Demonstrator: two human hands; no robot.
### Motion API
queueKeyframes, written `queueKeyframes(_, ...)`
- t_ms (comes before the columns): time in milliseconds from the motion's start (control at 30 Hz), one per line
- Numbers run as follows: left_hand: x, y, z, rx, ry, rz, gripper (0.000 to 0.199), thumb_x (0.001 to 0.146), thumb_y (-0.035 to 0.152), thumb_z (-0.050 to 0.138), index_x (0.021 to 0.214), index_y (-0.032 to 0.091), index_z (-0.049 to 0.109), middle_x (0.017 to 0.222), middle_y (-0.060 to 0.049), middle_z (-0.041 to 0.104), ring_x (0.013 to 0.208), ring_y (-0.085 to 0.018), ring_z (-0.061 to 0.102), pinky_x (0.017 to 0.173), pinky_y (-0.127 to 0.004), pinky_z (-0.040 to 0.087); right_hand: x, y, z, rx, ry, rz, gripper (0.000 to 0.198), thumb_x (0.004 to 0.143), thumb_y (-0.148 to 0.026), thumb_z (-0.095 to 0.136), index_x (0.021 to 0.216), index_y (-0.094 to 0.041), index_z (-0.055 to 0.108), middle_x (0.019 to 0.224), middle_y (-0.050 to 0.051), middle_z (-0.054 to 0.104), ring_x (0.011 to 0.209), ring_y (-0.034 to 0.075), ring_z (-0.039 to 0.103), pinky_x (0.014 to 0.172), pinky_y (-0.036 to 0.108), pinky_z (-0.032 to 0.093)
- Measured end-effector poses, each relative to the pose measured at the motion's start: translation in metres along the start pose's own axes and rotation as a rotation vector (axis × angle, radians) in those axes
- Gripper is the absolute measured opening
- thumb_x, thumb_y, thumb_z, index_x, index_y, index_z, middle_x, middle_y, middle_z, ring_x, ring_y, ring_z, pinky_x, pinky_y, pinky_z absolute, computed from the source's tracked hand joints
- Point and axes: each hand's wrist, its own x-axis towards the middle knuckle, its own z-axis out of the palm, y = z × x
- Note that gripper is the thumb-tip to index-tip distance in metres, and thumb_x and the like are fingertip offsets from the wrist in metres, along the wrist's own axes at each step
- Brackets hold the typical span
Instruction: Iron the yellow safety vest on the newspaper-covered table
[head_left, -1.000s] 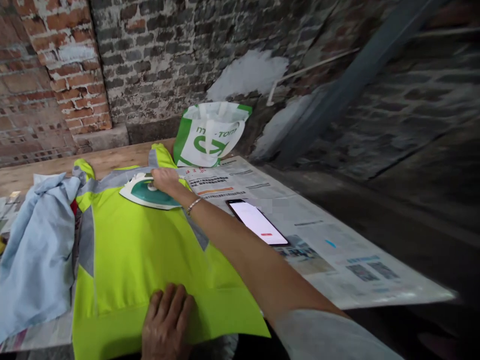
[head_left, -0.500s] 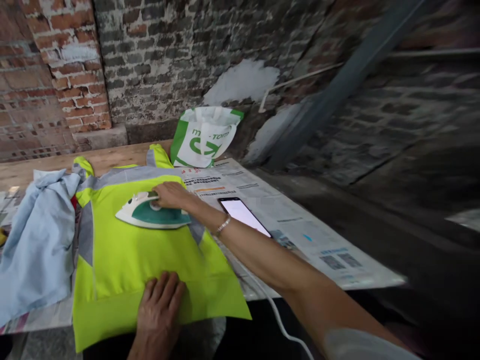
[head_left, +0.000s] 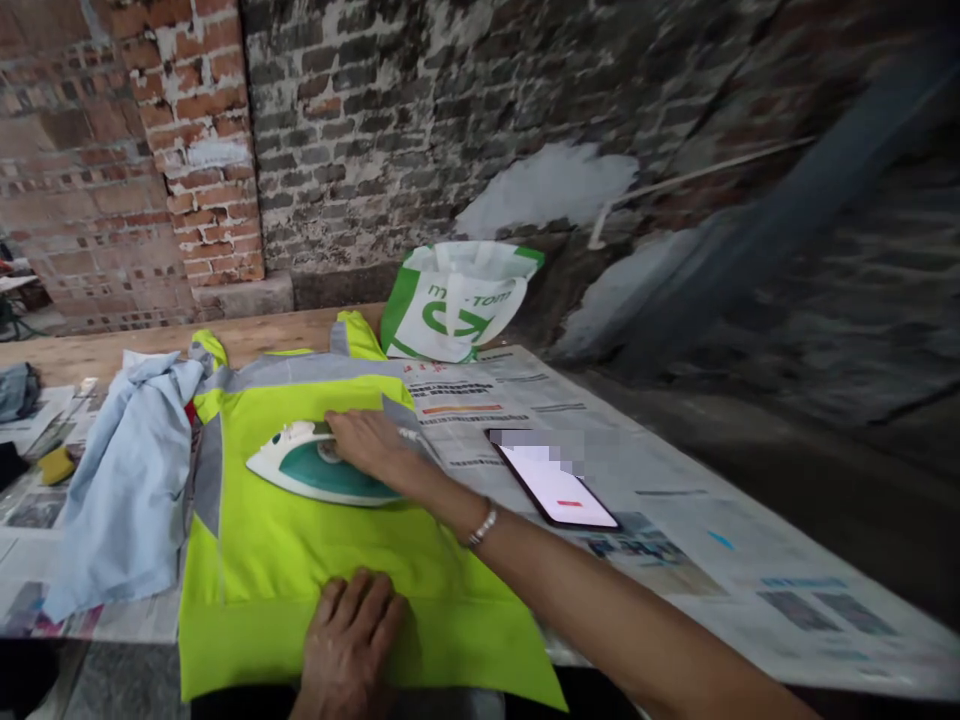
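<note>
A bright yellow-green top with grey panels (head_left: pixel 300 560) lies spread on the table. My right hand (head_left: pixel 367 440) is wrapped around the handle of a white and teal clothes iron (head_left: pixel 330 472). The iron rests flat on the upper middle of the top, its tip toward the left. Near the hem, my left hand (head_left: pixel 352 635) lies with fingers stretched out on the fabric, pressing nothing else. Part of the iron's back end is hidden behind my right hand and forearm.
Newspaper sheets (head_left: pixel 675 520) cover the table. A lit phone (head_left: pixel 559 485) lies right of the top, beside my forearm. A light blue garment (head_left: pixel 131 490) and a yellow block (head_left: pixel 56 465) lie at left. A white and green bag (head_left: pixel 457 300) stands at the back, before a brick wall.
The view has turned left, so everything sits farther right and lower. The iron has slid slightly left over the top. My left hand stays on the hem.
</note>
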Motion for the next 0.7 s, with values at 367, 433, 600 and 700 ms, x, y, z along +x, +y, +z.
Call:
queueKeyframes(367,0.014,0.008,-0.015,-0.039,-0.005,-0.048,0.038,0.109,0.033,0.043,0.133,0.024,0.070,0.140,0.003,0.073,0.141,-0.017,0.055,0.122,-0.033,0.036,0.132,0.012,0.015,0.019,0.201,0.070,0.040,0.104,-0.021,0.043,0.130,-0.004,0.068,0.125,0.029,0.071,0.122,0.036,0.066,0.098,0.042,0.048)
queueKeyframes(433,0.011,0.009,-0.014,-0.046,-0.036,-0.050,0.037,0.109,0.033,0.045,0.136,0.025,0.069,0.143,0.002,0.071,0.141,-0.018,0.055,0.120,-0.033,0.039,0.138,0.012,0.011,0.021,0.154,0.088,0.040,0.102,-0.023,0.050,0.132,-0.004,0.068,0.126,0.030,0.071,0.122,0.036,0.066,0.098,0.042,0.049)
queueKeyframes(600,0.001,0.007,-0.008,-0.078,-0.159,-0.040,0.042,0.105,0.032,0.051,0.144,0.024,0.062,0.147,-0.005,0.068,0.142,-0.022,0.056,0.116,-0.038,0.044,0.116,0.008,-0.006,0.003,-0.014,0.050,0.044,0.094,-0.037,0.069,0.129,-0.011,0.073,0.127,0.023,0.074,0.121,0.034,0.069,0.095,0.036,0.052)
queueKeyframes(700,-0.002,0.004,-0.005,-0.091,-0.186,-0.035,0.046,0.102,0.033,0.057,0.147,0.023,0.060,0.150,-0.004,0.066,0.141,-0.023,0.056,0.116,-0.039,0.044,0.074,0.001,-0.011,-0.002,-0.053,-0.076,0.037,0.095,-0.039,0.067,0.123,-0.017,0.077,0.122,0.018,0.078,0.119,0.032,0.071,0.090,0.033,0.052)
